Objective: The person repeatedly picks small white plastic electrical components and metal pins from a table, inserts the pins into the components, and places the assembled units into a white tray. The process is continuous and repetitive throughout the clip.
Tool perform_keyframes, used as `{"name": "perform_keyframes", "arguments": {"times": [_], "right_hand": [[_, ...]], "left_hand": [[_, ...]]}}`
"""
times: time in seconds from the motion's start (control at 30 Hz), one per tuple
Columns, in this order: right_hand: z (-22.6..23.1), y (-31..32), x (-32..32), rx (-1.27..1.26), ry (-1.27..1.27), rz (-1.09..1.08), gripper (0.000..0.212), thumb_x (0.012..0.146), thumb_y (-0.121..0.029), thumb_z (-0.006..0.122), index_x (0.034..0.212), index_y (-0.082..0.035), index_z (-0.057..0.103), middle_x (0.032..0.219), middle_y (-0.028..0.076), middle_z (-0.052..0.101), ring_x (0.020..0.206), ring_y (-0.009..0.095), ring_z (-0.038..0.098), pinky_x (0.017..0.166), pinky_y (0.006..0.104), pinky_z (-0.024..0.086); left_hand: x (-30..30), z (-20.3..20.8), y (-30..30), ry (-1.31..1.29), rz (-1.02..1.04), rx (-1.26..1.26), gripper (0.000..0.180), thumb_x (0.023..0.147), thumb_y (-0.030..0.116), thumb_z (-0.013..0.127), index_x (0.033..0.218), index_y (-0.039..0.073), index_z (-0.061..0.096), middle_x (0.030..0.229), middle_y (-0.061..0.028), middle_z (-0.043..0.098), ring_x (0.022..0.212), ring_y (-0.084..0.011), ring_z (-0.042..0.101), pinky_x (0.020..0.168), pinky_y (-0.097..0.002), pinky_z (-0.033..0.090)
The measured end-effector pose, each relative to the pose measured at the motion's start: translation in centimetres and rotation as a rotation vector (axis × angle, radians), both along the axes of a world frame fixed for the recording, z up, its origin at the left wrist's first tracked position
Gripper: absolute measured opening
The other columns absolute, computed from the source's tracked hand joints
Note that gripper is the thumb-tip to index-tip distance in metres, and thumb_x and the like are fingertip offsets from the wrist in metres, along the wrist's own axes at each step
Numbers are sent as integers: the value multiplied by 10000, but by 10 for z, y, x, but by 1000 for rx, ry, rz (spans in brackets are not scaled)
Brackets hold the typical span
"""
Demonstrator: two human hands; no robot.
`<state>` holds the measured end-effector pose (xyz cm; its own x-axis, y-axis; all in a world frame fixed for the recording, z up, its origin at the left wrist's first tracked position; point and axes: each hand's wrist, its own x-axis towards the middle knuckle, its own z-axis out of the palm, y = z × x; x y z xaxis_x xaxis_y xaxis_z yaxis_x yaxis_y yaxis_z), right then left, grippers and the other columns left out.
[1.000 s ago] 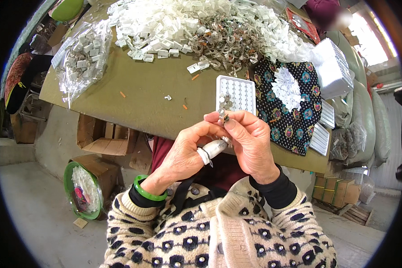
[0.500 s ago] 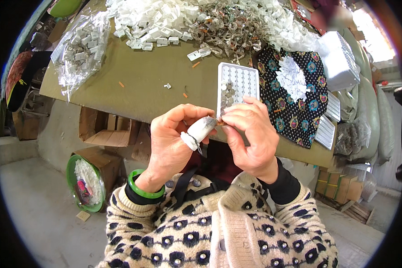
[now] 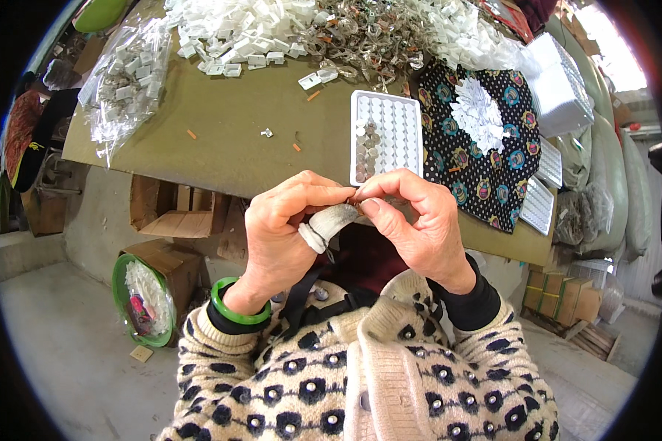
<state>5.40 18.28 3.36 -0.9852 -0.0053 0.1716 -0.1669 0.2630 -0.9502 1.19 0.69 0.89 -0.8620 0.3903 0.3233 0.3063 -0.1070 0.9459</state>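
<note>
My left hand (image 3: 273,228) and my right hand (image 3: 430,231) meet at the table's front edge, fingertips pinched together. Between the tips is a small brownish piece, mostly hidden, whose kind I cannot make out. A greyed white cloth cover (image 3: 329,223), tied with a dark band, sits on my left thumb. Just beyond my hands lies a white tray (image 3: 399,132) with rows of small hollows. Several small round clear discs (image 3: 366,158) fill part of its left side.
Heaps of white plastic pieces (image 3: 235,33) and clear brownish parts (image 3: 368,37) cover the table's far side. A plastic bag of parts (image 3: 125,81) lies far left. Patterned black cloth (image 3: 449,158) on the right bears white pieces (image 3: 479,117). Stacked white trays (image 3: 555,84) stand beyond it.
My right hand has drawn back from the tray's near end, its fingertips now pinched against my left fingertips. The whole scene has shifted slightly in view.
</note>
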Motion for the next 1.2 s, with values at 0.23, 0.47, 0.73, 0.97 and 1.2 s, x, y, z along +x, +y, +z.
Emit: {"name": "perform_keyframes", "arguments": {"times": [0.23, 0.47, 0.73, 0.97, 1.2], "right_hand": [[0, 3, 2, 171, 132, 12, 91, 790, 1, 670, 874, -7, 635, 795, 114, 652, 714, 248, 633, 676, 322, 490], [-12, -2, 7, -220, 65, -47, 126, 848, 5, 658, 974, 2, 641, 858, 65, 656, 773, 137, 628, 719, 266, 496], [-17, -3, 11, -117, -25, -97, 109, 865, -8, 678, 970, 15, 658, 869, 31, 671, 814, 70, 620, 731, 227, 499], [-9, 3, 13, -235, -119, -15, 45, 862, 13, 661, 902, 4, 643, 851, 13, 651, 772, 53, 583, 697, 213, 477], [-11, -1, 14, -653, -189, -7, 100, 796, 92, 572, 833, 1, 590, 892, 41, 607, 726, 69, 551, 665, 202, 456]], "left_hand": [[2, -1, 1, -48, -15, 30, 174, 792, -105, 684, 951, -36, 686, 871, -105, 673, 686, -122, 631, 589, -215, 502], [4, -2, -2, -192, -56, 101, 159, 819, -54, 716, 975, -42, 687, 902, -60, 668, 816, -107, 656, 705, -217, 531], [3, -15, -3, -818, -311, 562, 135, 892, 107, 698, 945, 6, 625, 803, -113, 673, 640, -133, 640, 555, -238, 516], [2, -15, 1, -926, -532, 705, 207, 924, 203, 664, 928, 8, 596, 806, -128, 660, 651, -177, 647, 539, -263, 503], [11, -4, 0, -792, -453, 390, 252, 893, 241, 680, 876, 6, 591, 739, -126, 614, 585, -206, 594, 497, -284, 466]]}}
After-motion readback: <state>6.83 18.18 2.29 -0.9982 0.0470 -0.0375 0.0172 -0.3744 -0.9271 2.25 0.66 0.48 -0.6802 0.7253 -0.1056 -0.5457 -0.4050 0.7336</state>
